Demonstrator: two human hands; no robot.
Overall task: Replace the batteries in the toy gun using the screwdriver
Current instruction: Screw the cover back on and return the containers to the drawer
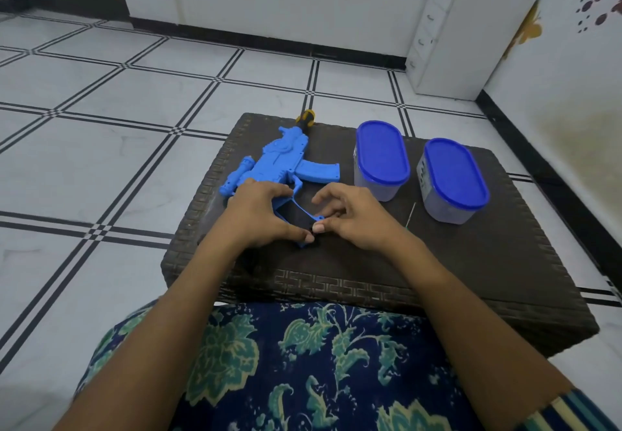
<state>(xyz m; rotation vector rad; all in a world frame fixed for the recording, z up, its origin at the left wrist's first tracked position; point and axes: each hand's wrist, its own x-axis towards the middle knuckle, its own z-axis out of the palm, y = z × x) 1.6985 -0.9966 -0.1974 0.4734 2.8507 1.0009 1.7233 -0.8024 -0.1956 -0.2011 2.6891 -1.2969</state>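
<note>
A blue toy gun (279, 161) lies on a dark woven stool (437, 262), barrel pointing away and stock toward me. My left hand (259, 215) rests on the gun's rear body and grips the stock frame. My right hand (350, 218) pinches the end of the stock, its thumb touching my left thumb. A screwdriver with a black and yellow handle (305, 117) lies beyond the gun, mostly hidden behind it. A thin metal shaft (411, 213) lies on the stool beside my right hand.
Two clear plastic containers with blue lids (382, 158) (454, 175) stand on the stool's right side. White tiled floor surrounds the stool; a white cabinet (471, 33) stands at the far right wall. My floral-clothed lap is at the bottom.
</note>
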